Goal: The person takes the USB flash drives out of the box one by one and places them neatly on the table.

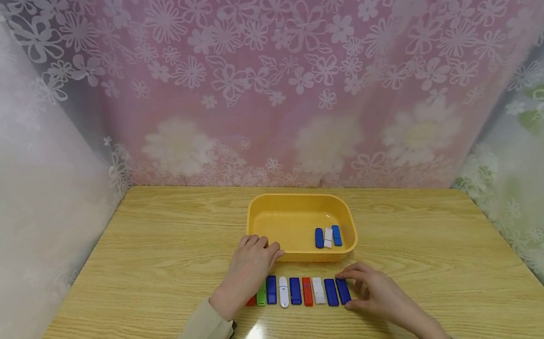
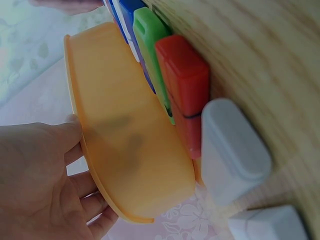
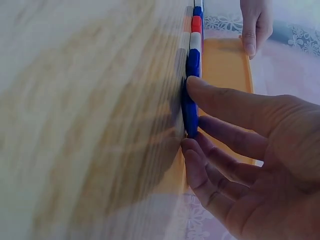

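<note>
A yellow plastic bin (image 1: 292,256) stands on the table, and my left hand (image 1: 249,261) grips its rim at the near left corner. In the left wrist view the thumb (image 2: 72,130) lies at the rim, the other fingers bent over it. Below the bin runs a row of USB sticks, among them a green one (image 2: 152,55), a red one (image 1: 307,291) and a white one (image 1: 283,292). At the row's right end my right hand (image 1: 377,294) pinches a blue USB stick (image 1: 343,291) between thumb and fingers. Another blue stick (image 1: 331,292) lies right beside it.
Inside the bin, at its right side, lie two blue sticks (image 1: 319,238) and a white one (image 1: 328,237). The left forearm covers the row's left end in the head view. Flowered curtains (image 1: 262,81) enclose the wooden table (image 1: 437,251) at the back and sides.
</note>
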